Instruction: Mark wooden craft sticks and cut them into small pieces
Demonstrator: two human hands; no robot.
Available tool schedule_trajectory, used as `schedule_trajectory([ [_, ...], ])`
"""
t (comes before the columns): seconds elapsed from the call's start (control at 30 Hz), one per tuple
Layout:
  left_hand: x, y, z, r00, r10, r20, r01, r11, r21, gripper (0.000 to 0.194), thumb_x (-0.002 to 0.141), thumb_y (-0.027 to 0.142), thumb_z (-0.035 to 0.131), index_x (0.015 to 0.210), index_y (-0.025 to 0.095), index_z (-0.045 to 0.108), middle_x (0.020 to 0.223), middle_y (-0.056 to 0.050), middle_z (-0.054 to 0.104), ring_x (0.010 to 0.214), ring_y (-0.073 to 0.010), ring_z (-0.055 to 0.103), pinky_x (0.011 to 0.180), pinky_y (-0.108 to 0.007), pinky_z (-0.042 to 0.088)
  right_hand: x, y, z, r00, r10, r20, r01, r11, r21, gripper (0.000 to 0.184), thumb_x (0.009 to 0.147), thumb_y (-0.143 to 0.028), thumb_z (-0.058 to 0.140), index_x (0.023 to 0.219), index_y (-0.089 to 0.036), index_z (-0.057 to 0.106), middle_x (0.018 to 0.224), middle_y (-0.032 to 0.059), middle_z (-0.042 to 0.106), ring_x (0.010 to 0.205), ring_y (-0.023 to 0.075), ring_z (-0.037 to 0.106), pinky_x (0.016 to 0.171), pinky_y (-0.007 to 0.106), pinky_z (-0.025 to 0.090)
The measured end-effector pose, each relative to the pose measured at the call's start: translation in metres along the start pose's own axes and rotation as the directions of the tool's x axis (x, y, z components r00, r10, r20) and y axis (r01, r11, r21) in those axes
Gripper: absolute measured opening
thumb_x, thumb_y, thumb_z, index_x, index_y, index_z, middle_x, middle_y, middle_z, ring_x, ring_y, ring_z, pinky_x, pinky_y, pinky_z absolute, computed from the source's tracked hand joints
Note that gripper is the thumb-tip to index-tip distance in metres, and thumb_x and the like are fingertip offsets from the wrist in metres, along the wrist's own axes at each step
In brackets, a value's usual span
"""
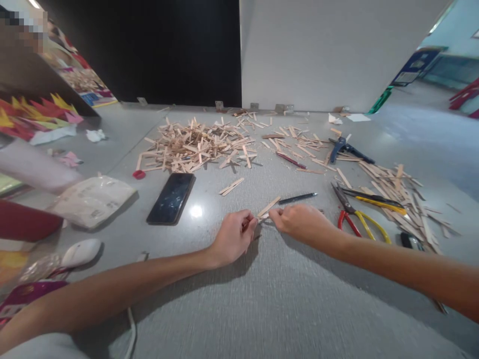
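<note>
My left hand (234,237) is closed in a pinch at the middle of the table, fingertips at the near end of a flat wooden stick (269,206). My right hand (301,219) is also closed just to its right, pinching a pale stick piece whose tip shows between the two hands. Fingers hide most of both pieces, so how they join is not visible. A black pen (298,198) lies just beyond my right hand. A small pair of sticks (231,187) rests farther off, ahead of my left hand.
A heap of wooden sticks (198,142) lies ahead, with a phone (171,198) on the left. Pliers with red and yellow handles (354,214), a cutter (379,201) and more loose sticks (415,204) are on the right. A white mouse (81,253) sits near my left arm.
</note>
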State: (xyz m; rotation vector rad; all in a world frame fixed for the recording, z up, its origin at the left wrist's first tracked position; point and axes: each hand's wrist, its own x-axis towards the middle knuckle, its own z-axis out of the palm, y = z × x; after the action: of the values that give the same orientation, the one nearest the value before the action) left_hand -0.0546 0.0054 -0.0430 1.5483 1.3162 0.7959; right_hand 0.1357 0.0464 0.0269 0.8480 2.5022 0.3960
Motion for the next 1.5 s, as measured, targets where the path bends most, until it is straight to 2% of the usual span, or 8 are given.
schedule_trajectory([
  [0.13, 0.002, 0.0, 0.001, 1.0, 0.007, -0.004, -0.007, 1.0, -0.003, 0.04, 0.101, 0.052, 0.05, 0.072, 0.024, 0.049, 0.047, 0.007, 0.05, 0.032, -0.0105, 0.048, 0.039, -0.019, 0.034, 0.005, 0.008, 0.007, 0.995, -0.101, 0.004, 0.101, 0.995, 0.014, 0.027, 0.094, 0.004, 0.051, 0.106, -0.011, 0.07, 0.073, 0.0093, 0.077, 0.052, 0.0161, 0.063, 0.048, 0.029, 0.022],
  [0.3, 0.0, 0.0, 0.001, 1.0, 0.021, -0.001, -0.021, 1.0, -0.002, 0.04, 0.1, 0.051, 0.05, 0.071, 0.024, 0.047, 0.048, 0.006, 0.052, 0.032, -0.0102, 0.048, 0.04, -0.019, 0.034, 0.0, -0.012, 0.011, 0.994, 0.109, -0.017, -0.11, 0.99, -0.082, 0.03, 0.093, 0.005, 0.047, 0.108, -0.008, 0.07, 0.072, 0.0139, 0.076, 0.053, 0.0183, 0.064, 0.045, 0.027, 0.022],
  [0.53, -0.002, 0.001, 0.001, 0.999, 0.04, -0.012, -0.04, 0.999, 0.008, 0.038, 0.103, 0.047, 0.048, 0.072, 0.024, 0.047, 0.048, 0.008, 0.05, 0.033, -0.0103, 0.047, 0.041, -0.02, 0.034, 0.006, 0.008, 0.008, 0.992, -0.123, -0.041, 0.124, 0.992, 0.028, 0.028, 0.095, 0.005, 0.047, 0.104, -0.011, 0.069, 0.071, 0.0101, 0.076, 0.054, 0.0172, 0.066, 0.047, 0.028, 0.02],
  [0.7, -0.004, 0.001, 0.001, 0.998, 0.066, 0.005, -0.066, 0.998, 0.015, 0.038, 0.103, 0.046, 0.049, 0.072, 0.025, 0.045, 0.047, 0.008, 0.048, 0.033, -0.0108, 0.048, 0.043, -0.021, 0.035, -0.002, -0.02, 0.004, 0.988, 0.138, -0.063, -0.138, 0.99, -0.007, 0.033, 0.094, 0.007, 0.041, 0.106, -0.008, 0.067, 0.07, 0.0137, 0.073, 0.052, 0.0192, 0.066, 0.044, 0.027, 0.02],
  [0.97, -0.003, 0.006, -0.001, 0.998, 0.057, -0.012, -0.057, 0.998, -0.041, 0.037, 0.105, 0.053, 0.048, 0.087, 0.021, 0.056, 0.062, 0.004, 0.06, 0.038, -0.0088, 0.048, 0.041, -0.02, 0.036, -0.009, -0.007, 0.008, 0.994, 0.109, 0.027, -0.112, 0.981, 0.161, 0.035, 0.094, 0.005, 0.048, 0.118, -0.012, 0.067, 0.085, 0.0129, 0.079, 0.069, 0.0216, 0.074, 0.053, 0.03, 0.029],
  [1.17, -0.003, 0.006, -0.001, 0.997, 0.073, -0.014, -0.074, 0.989, -0.125, 0.068, 0.098, 0.048, 0.065, 0.154, 0.02, 0.039, 0.12, -0.012, 0.073, 0.049, -0.0078, 0.06, 0.047, -0.021, 0.046, -0.025, -0.004, 0.003, 0.977, 0.212, 0.023, -0.129, 0.502, 0.855, 0.031, 0.112, -0.019, 0.038, 0.106, -0.018, 0.068, 0.095, 0.008, 0.078, 0.086, 0.0214, 0.073, 0.071, 0.029, 0.046],
  [1.27, -0.002, 0.003, 0.0, 0.99, 0.135, 0.046, -0.129, 0.984, -0.127, 0.072, 0.102, 0.047, 0.061, 0.162, 0.022, 0.03, 0.112, -0.01, 0.077, 0.048, -0.0083, 0.06, 0.046, -0.02, 0.044, -0.026, -0.005, -0.001, 0.992, 0.109, 0.057, -0.084, 0.255, 0.963, 0.031, 0.112, -0.024, 0.04, 0.098, -0.019, 0.067, 0.096, 0.0057, 0.077, 0.088, 0.0202, 0.07, 0.076, 0.03, 0.051],
  [1.5, -0.003, 0.0, 0.002, 0.993, 0.116, 0.019, -0.114, 0.991, -0.073, 0.061, 0.107, 0.05, 0.048, 0.159, 0.02, 0.038, 0.078, 0.001, 0.071, 0.047, -0.0115, 0.056, 0.048, -0.02, 0.043, -0.037, -0.001, -0.008, 0.997, 0.06, 0.045, -0.054, 0.156, 0.986, 0.041, 0.103, -0.018, 0.054, 0.143, -0.021, 0.064, 0.125, 0.0093, 0.078, 0.103, 0.0214, 0.074, 0.091, 0.035, 0.057],
])
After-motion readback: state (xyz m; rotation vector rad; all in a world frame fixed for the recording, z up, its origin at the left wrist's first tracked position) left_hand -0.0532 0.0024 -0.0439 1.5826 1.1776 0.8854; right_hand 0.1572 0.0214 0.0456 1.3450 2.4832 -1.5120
